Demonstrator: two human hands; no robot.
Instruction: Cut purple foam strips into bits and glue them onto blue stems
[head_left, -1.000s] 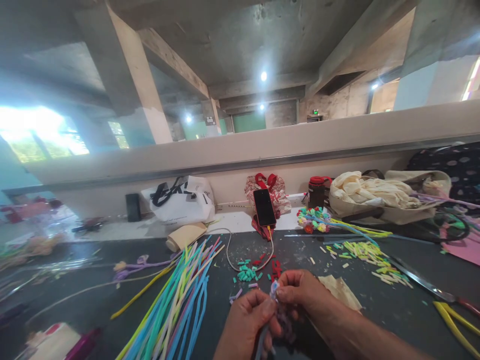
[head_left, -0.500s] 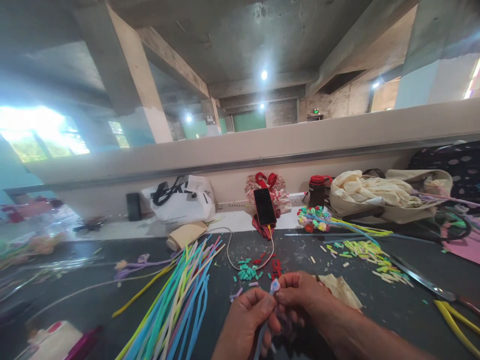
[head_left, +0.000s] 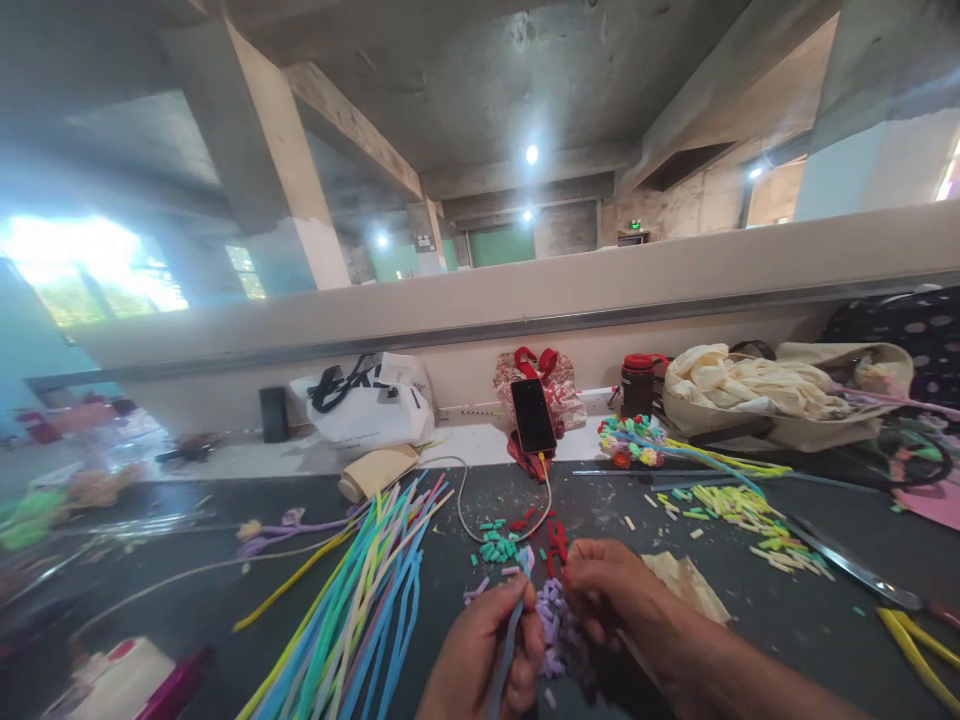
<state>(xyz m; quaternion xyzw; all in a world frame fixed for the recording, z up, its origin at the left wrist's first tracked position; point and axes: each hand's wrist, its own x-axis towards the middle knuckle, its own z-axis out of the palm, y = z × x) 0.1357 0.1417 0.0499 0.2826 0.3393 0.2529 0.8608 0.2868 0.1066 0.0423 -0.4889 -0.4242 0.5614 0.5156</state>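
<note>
Pinching a blue stem over the table, left hand, pale tip poking out | right hand: finger and thumb close together, cannot tell if they hold anything | purple bits lie between the hands | red bits lie near the right hand

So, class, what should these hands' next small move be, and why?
Perhaps the right grip should pick one of the lilac pieces and bring it to the blue stem: the left grip holds it, tip exposed; the right grip is apart, and the pieces lie between them. Whether the right grip already pinches something is unclear.
</note>
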